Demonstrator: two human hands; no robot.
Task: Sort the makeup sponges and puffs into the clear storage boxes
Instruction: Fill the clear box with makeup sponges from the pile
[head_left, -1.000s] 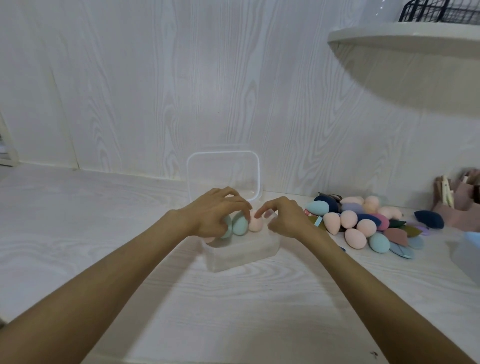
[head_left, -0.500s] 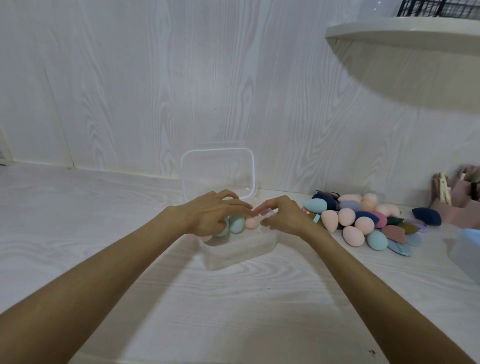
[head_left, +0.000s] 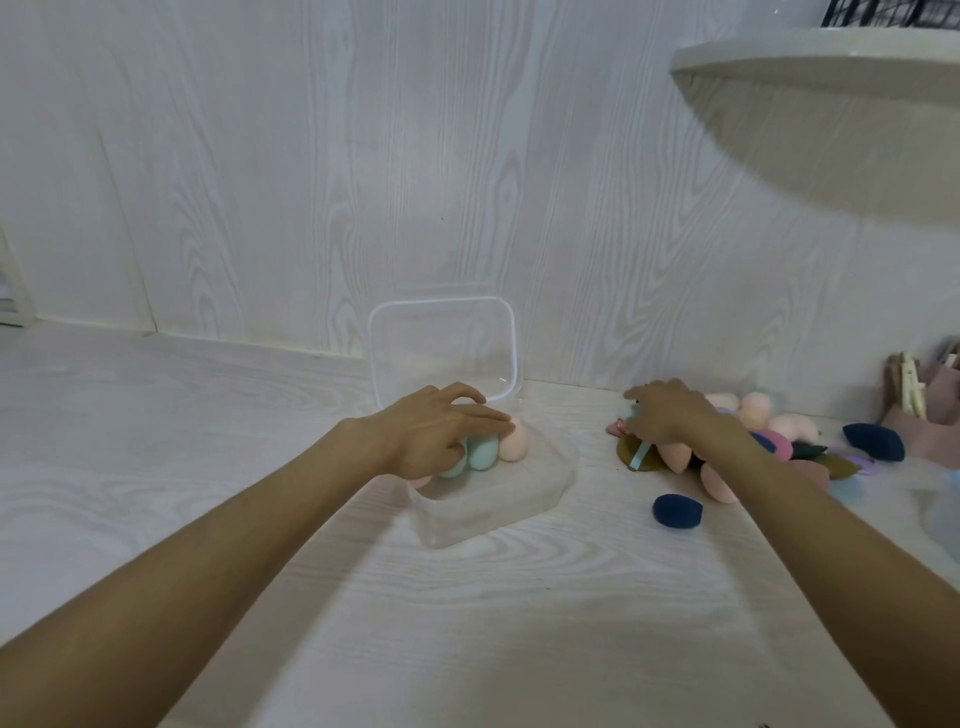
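A: Left hand (head_left: 436, 431): fingers laid nearly straight across the tops of the egg-shaped sponges, nothing gripped. A peach egg-shaped sponge (head_left: 514, 441) is touched at the fingertips; a mint-green egg-shaped sponge (head_left: 482, 451) is partly covered by the palm side.

B: Right hand (head_left: 670, 415)?

A: Set down on the loose heap of pastel sponges and puffs (head_left: 769, 436). Fingers are curled downward into the heap; whether anything is pinched cannot be told, since the fingertips are blurred. A pale blue strip (head_left: 640, 453) is seen just below them.

B: Surroundings noted?

A: A dark navy egg-shaped sponge (head_left: 677, 511) lies alone on the white wood-grain tabletop (head_left: 260, 415), between box and heap. A second navy sponge (head_left: 874, 441) sits at the heap's far right, beside a pink holder with pale clips (head_left: 919, 410). A rounded white shelf (head_left: 831, 57) overhangs at upper right.

B: Container?

A: A clear rectangular plastic storage box (head_left: 498, 499), with its hinged clear lid (head_left: 441, 348) stood open against the wall. The sponges are packed at its back left; the near half is bare.

B: Hidden or unclear?

A: More sponges under the left hand cannot be counted. Part of the heap is screened by the right forearm. A translucent object at the right edge is cut off.
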